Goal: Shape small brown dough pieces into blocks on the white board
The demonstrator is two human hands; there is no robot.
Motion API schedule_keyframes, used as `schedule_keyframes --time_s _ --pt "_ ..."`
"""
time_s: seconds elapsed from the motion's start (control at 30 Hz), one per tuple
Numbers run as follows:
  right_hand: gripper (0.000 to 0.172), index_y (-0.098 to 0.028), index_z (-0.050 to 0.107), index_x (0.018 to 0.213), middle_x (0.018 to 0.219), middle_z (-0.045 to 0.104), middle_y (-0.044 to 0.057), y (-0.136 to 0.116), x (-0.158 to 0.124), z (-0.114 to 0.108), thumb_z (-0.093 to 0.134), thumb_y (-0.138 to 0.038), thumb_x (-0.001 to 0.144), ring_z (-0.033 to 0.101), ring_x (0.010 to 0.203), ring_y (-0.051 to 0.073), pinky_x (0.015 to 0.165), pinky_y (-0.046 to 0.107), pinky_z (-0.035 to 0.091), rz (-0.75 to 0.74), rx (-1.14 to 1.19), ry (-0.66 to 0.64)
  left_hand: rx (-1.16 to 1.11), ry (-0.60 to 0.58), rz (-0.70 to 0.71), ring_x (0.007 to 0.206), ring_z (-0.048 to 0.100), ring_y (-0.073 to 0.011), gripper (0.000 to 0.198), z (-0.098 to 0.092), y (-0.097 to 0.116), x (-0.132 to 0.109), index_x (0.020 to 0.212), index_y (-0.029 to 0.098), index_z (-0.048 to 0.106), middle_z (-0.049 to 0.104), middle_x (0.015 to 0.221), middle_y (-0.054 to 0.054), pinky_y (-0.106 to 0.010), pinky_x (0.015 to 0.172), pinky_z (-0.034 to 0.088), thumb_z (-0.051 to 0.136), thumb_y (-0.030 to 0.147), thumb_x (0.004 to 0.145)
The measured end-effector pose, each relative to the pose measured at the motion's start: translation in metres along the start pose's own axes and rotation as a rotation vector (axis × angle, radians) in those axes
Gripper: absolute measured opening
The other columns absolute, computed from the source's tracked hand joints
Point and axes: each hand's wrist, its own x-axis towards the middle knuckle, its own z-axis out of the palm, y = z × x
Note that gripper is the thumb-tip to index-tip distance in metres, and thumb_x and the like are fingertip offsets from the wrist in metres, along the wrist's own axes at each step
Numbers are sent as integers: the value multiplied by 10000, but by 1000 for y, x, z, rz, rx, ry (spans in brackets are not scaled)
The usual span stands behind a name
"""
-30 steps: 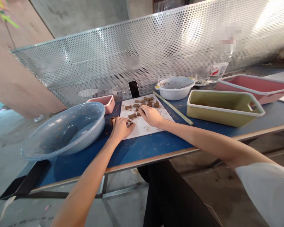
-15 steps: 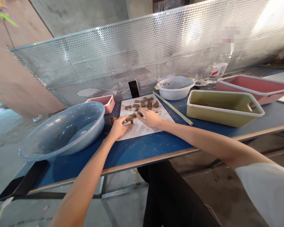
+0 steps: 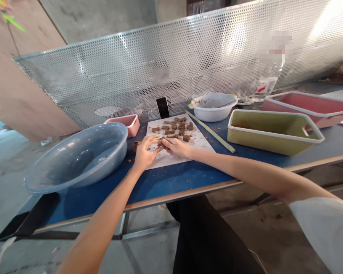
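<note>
Both hands meet over the near part of a white board [image 3: 200, 141] on the blue table. My left hand [image 3: 145, 151] and my right hand [image 3: 175, 147] are closed on one small brown piece [image 3: 163, 144] between their fingertips, which hide much of it. Several brown pieces [image 3: 181, 125] lie in loose rows on the board beyond my fingers, with crumbs around them. A brown lump [image 3: 137, 144] lies just left of the board, partly behind my left hand.
A large blue basin [image 3: 82, 160] and a small pink box [image 3: 133, 125] stand left. Behind the board leans a phone [image 3: 162, 107]. To the right are a pale stick [image 3: 211, 132], white bowl [image 3: 214, 113], green bin [image 3: 274, 139], pink bin [image 3: 317, 114] and bottle [image 3: 264, 85].
My hands have come together and lifted a brown piece off the board. More pieces now show on the board where my right hand was.
</note>
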Motion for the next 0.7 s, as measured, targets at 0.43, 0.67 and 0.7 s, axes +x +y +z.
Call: schedule_keyframes --time_s 0.43,0.67,0.7 --pt "431 -236 563 849 741 605 -9 -24 -7 -26 567 -593 1090 530 692 147 665 303 454 -23 121 -84 -247 -218 -83 1403 726 -343 800 -7 19 -3 1761 237 391 697 1555 -185 -529 1251 539 700 420 1045" --pt "396 -201 721 1038 780 652 8 -46 -41 -96 668 -593 1015 551 685 153 629 304 434 107 -151 -89 4 -211 -20 1336 748 -296 730 -11 14 -5 1735 262 433 822 1318 -119 -519 1257 523 700 347 1061" --pt "420 -204 726 1043 811 674 22 -49 -51 -114 693 -620 1000 566 700 156 643 306 448 134 -196 -68 23 -216 -6 1297 759 -282 729 -9 11 -5 1730 275 440 839 1252 -95 -509 1256 519 713 324 1056"
